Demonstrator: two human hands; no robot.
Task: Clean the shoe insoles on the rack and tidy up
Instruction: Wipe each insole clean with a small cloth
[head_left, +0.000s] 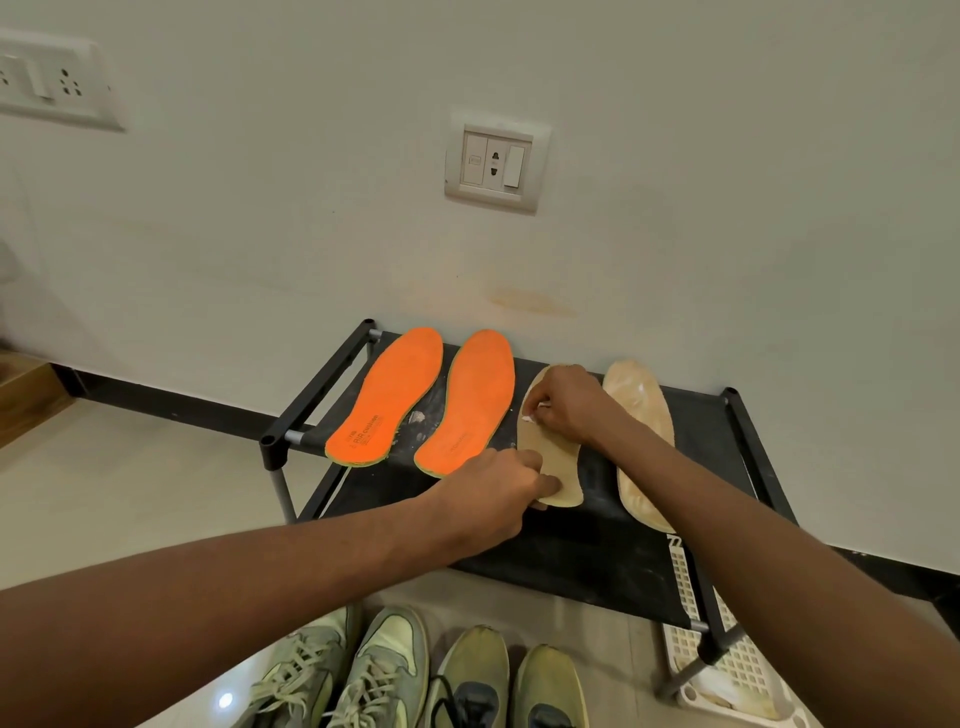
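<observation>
Head view: the flat tan insole (556, 467) is pinned at its heel by the left hand's (498, 488) curled fingers while something small and white, unidentifiable, is pinched by the right hand (566, 410); hard rubbing could slide the insole off the black fabric rack (587, 540).

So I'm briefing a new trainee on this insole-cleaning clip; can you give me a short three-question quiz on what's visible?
1. How many insoles lie on the black rack?
2. True or false: the left hand holds down the heel end of the tan insole that the right hand works on.
3. What pokes out of the right hand? A) brush B) something small and white C) spray bottle

Key:
1. Four: two orange insoles, the tan one, and a pale insole at the far right.
2. True.
3. B; what it is cannot be told.
</observation>
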